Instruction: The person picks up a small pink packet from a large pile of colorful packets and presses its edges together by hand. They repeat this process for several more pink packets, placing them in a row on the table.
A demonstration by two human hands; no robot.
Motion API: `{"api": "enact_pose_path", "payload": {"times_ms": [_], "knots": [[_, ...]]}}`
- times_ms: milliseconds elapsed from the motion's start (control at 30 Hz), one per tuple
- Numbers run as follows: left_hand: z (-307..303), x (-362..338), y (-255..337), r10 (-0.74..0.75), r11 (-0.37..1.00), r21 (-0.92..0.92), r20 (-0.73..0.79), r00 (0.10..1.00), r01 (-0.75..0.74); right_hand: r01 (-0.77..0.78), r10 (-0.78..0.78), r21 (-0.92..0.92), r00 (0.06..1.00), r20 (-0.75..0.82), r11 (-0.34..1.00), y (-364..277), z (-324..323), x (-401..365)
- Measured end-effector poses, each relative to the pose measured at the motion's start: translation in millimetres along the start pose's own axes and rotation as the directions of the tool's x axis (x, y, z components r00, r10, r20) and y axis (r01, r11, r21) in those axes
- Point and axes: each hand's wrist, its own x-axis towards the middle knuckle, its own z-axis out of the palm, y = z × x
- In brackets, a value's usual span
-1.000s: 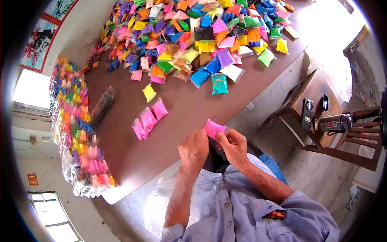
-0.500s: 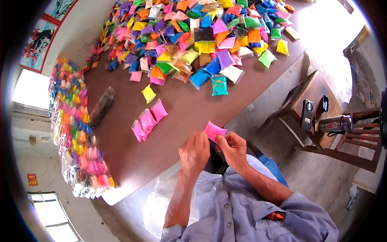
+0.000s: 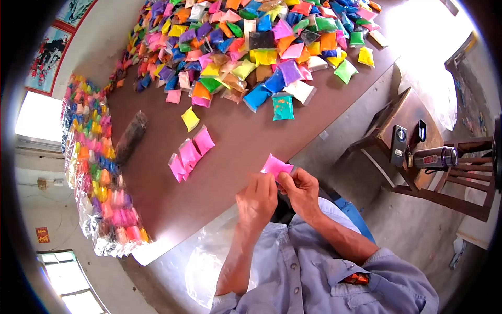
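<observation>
Left hand (image 3: 256,196), fingers loose a moment ago, has closed in and now pinches the pink packet (image 3: 275,166). Right hand (image 3: 300,191) grips its lower edge too. It's held over the table (image 3: 235,152) edge, so two-handed work, I'd say. Pink row (image 3: 188,154) beyond, then the pile (image 3: 261,47).

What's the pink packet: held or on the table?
Held: left hand and right hand pinch the pink packet, clear of the table.

Bare table (image 3: 246,144) ahead, pink packets (image 3: 189,153) left, packet heap (image 3: 256,47) beyond
</observation>
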Motion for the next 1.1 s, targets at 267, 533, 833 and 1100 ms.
{"api": "enact_pose_path", "payload": {"times_ms": [267, 533, 833, 1100], "knots": [[-1.6, 4.8, -13.9, -0.063, 0.998, 0.032, 0.082, 0.995, 0.061, 0.036, -0.035, -0.046, 0.999, 0.012, 0.998, 2.8, -3.0, 2.1], [-2.6, 5.5, -11.5, -0.074, 0.997, 0.005, 0.071, 0.995, 0.074, 0.013, -0.013, 0.014, 1.000, 0.019, 1.000, -7.4, -2.6, -0.8], [-11.0, 15.8, -47.8, -0.279, 0.941, 0.167, -0.102, 0.955, 0.293, 0.105, -0.102, 0.011, 0.986, -0.135, 0.994, -37.5, -81.2, 18.1], [20.1, 11.6, 31.5, 0.035, 0.999, -0.005, 0.145, 0.989, -0.035, 0.192, -0.205, -0.073, 0.943, -0.264, 0.979, -77.1, -118.8, 29.1]]}}
